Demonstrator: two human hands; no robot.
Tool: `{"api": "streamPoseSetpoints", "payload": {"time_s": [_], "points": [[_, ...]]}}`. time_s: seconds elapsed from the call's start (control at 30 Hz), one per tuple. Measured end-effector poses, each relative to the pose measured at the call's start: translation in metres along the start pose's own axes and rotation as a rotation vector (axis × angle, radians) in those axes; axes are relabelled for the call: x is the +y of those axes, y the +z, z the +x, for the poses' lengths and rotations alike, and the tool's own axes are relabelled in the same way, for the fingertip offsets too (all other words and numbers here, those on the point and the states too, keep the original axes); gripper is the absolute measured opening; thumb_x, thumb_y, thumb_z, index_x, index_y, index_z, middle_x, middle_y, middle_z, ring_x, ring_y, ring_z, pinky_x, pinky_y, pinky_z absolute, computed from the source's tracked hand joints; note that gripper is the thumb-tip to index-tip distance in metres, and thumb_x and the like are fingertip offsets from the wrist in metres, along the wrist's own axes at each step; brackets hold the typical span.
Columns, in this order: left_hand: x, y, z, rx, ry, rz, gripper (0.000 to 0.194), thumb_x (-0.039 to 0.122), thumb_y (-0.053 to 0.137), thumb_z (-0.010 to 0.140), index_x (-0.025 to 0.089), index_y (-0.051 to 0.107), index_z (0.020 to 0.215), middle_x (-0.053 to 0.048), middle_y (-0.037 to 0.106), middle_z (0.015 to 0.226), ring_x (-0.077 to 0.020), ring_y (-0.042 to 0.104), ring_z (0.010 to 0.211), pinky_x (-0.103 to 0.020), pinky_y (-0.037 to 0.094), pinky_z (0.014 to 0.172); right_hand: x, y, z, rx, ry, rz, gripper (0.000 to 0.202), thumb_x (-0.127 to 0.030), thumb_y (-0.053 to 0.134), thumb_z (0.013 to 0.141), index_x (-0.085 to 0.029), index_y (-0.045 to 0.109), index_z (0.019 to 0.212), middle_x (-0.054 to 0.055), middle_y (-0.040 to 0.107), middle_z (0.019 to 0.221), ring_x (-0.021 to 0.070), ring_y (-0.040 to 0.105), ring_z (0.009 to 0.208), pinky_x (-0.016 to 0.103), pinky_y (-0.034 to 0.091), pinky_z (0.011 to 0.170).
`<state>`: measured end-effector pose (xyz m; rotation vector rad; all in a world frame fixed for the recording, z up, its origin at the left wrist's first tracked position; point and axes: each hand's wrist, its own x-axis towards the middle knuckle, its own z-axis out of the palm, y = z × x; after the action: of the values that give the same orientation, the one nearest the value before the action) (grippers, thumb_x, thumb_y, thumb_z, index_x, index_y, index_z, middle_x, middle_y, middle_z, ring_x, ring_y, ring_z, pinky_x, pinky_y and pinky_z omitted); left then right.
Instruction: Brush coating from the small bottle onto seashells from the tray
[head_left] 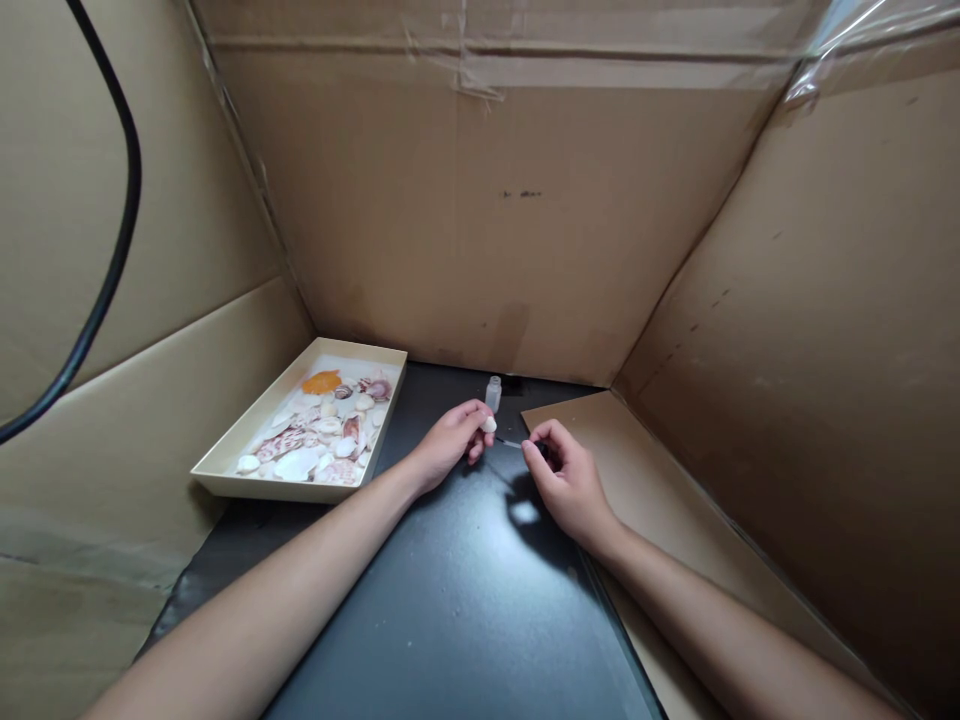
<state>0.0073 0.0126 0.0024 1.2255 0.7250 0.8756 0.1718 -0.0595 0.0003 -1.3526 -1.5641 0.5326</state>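
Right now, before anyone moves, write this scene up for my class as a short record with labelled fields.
Left hand: holds a small white shell
Right hand: holds a thin applicator with a black top
Bottle: small, clear, upright, beyond the left hand
Tray: shallow cream rectangle, left, holding assorted shells
Surface: dark, smooth tabletop
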Motion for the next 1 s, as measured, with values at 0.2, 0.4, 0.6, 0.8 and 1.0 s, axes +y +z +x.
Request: {"api": "streamPoseSetpoints", "payload": {"time_s": [0.2,0.4,0.6,0.8,1.0], "points": [[-0.001,-0.0003,0.0007,0.004,0.006,0.009,0.022,0.039,0.053,0.084,0.017,0.048,0.084,0.004,0.053,0.06,-0.0049,0.041,0.041,-0.017,0.031,0.041,-0.0014,-0.0001,-0.0005,0.002,-0.034,0.055,0.016,-0.036,0.054,0.089,-0.021,0.052,0.086,-0.004,0.047,0.065,0.0114,0.043,0.055,0.023,0.034,0.052],[-0.0003,-0.0002,0.0006,0.002,0.002,0.012,0.022,0.039,0.053,0.084,0.018,0.048,0.083,0.004,0.053,0.06,-0.0046,0.041,0.041,-0.017,0.031,0.041,-0.0028,-0.0009,-0.0001,0.028,-0.043,0.05,0.014,-0.035,0.054,0.089,-0.021,0.052,0.087,-0.004,0.048,0.067,0.0113,0.044,0.056,0.023,0.035,0.053],[-0.0007,-0.0003,0.0006,0.008,-0.007,-0.004,0.022,0.038,0.054,0.084,0.018,0.048,0.083,0.004,0.054,0.06,-0.0047,0.042,0.04,-0.017,0.031,0.041,-0.0022,-0.001,-0.0013,0.021,-0.059,0.057,0.015,-0.035,0.054,0.09,-0.021,0.052,0.084,-0.004,0.048,0.064,0.0119,0.044,0.055,0.024,0.035,0.053],[-0.0006,-0.0004,0.0004,0.007,-0.017,-0.017,0.022,0.038,0.054,0.083,0.018,0.047,0.082,0.003,0.056,0.061,-0.005,0.044,0.04,-0.017,0.033,0.04,-0.0035,-0.0005,-0.0009,-0.041,-0.067,0.05,0.012,-0.032,0.056,0.089,-0.021,0.054,0.086,-0.003,0.051,0.066,0.0116,0.046,0.056,0.023,0.036,0.053],[0.0009,-0.0001,0.0004,-0.006,-0.022,-0.016,0.024,0.04,0.055,0.084,0.018,0.046,0.082,0.002,0.059,0.064,-0.0058,0.047,0.04,-0.017,0.034,0.04,-0.0036,-0.0003,-0.0014,0.004,-0.064,0.066,0.013,-0.033,0.055,0.089,-0.021,0.053,0.089,-0.002,0.052,0.07,0.0118,0.047,0.058,0.023,0.035,0.053]]}}
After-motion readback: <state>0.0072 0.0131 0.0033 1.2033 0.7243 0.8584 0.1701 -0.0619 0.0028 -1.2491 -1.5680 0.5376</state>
